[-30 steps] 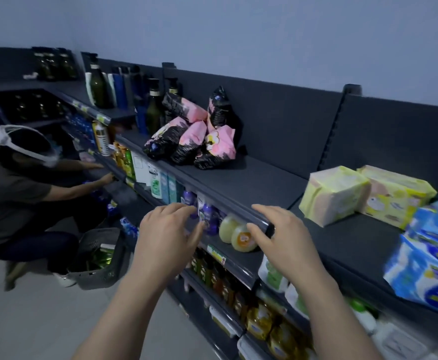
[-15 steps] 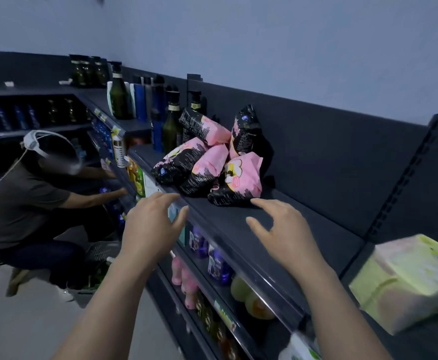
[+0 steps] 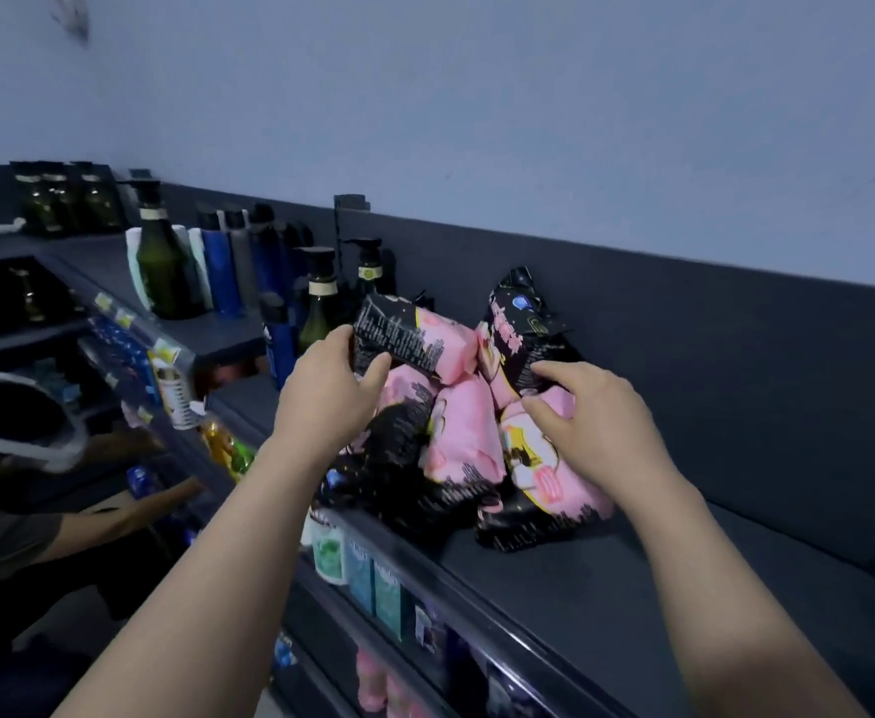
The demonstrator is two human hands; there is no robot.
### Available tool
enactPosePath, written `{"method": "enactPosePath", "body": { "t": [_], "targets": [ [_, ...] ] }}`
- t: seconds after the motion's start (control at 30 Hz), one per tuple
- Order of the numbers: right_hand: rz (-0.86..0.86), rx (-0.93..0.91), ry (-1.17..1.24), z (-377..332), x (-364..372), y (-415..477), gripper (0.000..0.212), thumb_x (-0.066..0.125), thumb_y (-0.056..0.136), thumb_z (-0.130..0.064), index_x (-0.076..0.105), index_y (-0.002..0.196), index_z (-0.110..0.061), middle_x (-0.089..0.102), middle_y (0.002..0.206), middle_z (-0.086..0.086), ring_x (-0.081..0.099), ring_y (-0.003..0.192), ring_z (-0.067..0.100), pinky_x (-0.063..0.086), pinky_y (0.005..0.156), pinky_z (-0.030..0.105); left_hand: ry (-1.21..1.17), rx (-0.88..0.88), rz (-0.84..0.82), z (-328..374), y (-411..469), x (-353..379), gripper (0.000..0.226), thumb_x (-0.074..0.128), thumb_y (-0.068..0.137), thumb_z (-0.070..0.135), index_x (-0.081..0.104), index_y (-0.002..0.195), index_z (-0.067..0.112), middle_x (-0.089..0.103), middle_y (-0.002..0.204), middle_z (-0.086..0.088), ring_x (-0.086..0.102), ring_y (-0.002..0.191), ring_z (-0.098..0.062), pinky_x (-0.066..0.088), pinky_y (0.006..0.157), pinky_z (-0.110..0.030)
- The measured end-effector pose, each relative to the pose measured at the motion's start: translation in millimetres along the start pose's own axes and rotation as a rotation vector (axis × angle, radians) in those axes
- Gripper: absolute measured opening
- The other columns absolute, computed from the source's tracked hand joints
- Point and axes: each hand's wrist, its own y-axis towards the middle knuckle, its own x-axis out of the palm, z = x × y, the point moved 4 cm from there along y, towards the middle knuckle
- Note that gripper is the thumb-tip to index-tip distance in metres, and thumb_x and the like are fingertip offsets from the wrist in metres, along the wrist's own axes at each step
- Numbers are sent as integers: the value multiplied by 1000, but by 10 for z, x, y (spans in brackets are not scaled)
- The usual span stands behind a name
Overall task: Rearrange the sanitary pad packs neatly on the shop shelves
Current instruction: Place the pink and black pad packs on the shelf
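Note:
Several pink-and-black sanitary pad packs lie in a loose heap on the dark top shelf (image 3: 606,572). My left hand (image 3: 332,391) grips the left end of the topmost pack (image 3: 414,342), thumb and fingers curled round it. My right hand (image 3: 591,412) sits on the right side of the heap, its thumb and fingers closing on an upright black pack (image 3: 521,339) that leans on the back panel. Below my hands lie a pink pack (image 3: 464,432) and another pink-and-black pack (image 3: 544,479) at the heap's front right.
Green and blue bottles (image 3: 228,266) stand on the same shelf left of the heap. Lower shelves hold boxes and bottles (image 3: 373,577). A person (image 3: 15,489) crouches at lower left, reaching into a lower shelf. The shelf surface runs on to the right of the heap.
My view and both hands moved left and forward to the heap. Both hands, open before, now hold packs: the left on the top pack, the right on the upright one.

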Motion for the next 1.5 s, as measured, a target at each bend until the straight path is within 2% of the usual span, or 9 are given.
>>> {"method": "enactPosePath", "body": {
  "t": [0.17,0.37,0.47,0.57,0.7,0.93,1.07,1.33,1.5],
  "targets": [
    [56,63,-13,-49,147,351,32,63,87,-29,64,119,-25,64,118,-4,59,105,20,49,88,41,-4,-44,-71,-159,745,256,80,45,89,64,26,147,13,46,137,-19,49,119,-38,42,86,-43],
    [102,103,-68,82,254,612,27,64,87,-26,67,113,-19,64,116,-2,57,108,21,48,88,38,-153,-246,-169,-190,1381,550,91,52,79,75,45,131,0,55,128,-21,54,113,-39,44,86,-39],
    [103,102,-87,195,291,746,31,64,87,-29,65,117,-22,62,120,-5,56,111,18,47,90,34,-304,-306,-203,-225,1543,699,71,67,71,69,63,96,3,67,96,-13,65,84,-32,58,76,-39],
    [106,115,-67,298,246,889,32,64,87,-29,65,118,-22,61,121,-5,56,112,17,46,92,35,-408,-235,-147,-198,1585,758,46,76,73,52,65,82,8,68,82,-7,66,80,-27,58,72,-39],
    [102,133,-110,336,142,1070,36,63,88,-35,62,121,-20,59,125,-1,53,116,20,44,92,35,-582,-105,13,-65,1593,527,28,80,73,36,66,91,20,69,87,7,67,83,-15,56,80,-36],
    [-119,293,-310,325,423,1351,79,63,65,-74,48,125,-24,54,122,6,52,113,30,46,88,41,-699,-19,170,-51,1406,142,55,81,74,27,58,123,24,66,106,11,64,93,-4,51,81,-24],
    [-201,337,-265,340,690,1399,95,70,67,-64,28,144,-27,53,123,8,55,111,31,45,85,39,-678,-26,188,-186,1295,183,59,82,74,24,57,127,23,66,110,10,62,92,1,44,70,-7],
    [59,319,-205,280,368,1370,81,71,76,-45,28,144,-35,56,120,5,57,106,32,45,81,38,-786,-26,237,-195,1161,94,59,81,76,23,55,129,25,63,111,14,60,92,6,45,70,-5],
    [211,355,-233,212,-131,1021,83,71,77,-44,26,146,-36,54,122,5,56,108,31,42,81,37,-922,-11,153,8,1026,158,55,81,76,24,55,124,28,65,107,17,63,93,3,52,83,-21]
  ]
}}
